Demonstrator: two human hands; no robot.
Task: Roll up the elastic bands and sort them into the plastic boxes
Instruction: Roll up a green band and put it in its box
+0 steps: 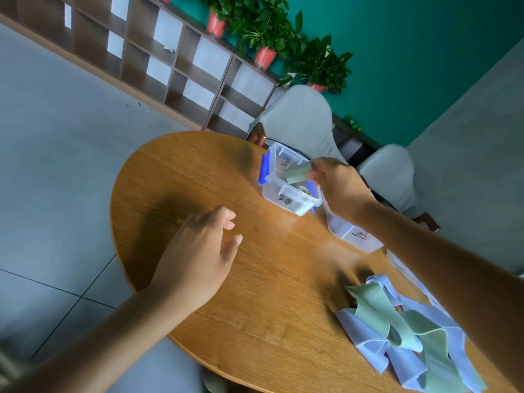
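Two hands (198,251), two boxes (289,182)

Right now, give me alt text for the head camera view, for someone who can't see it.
A person's right hand holds a rolled green band over an open clear plastic box with blue clips on a round wooden table. The left hand hovers open above the table, and loose green and lilac bands lie piled at the right.
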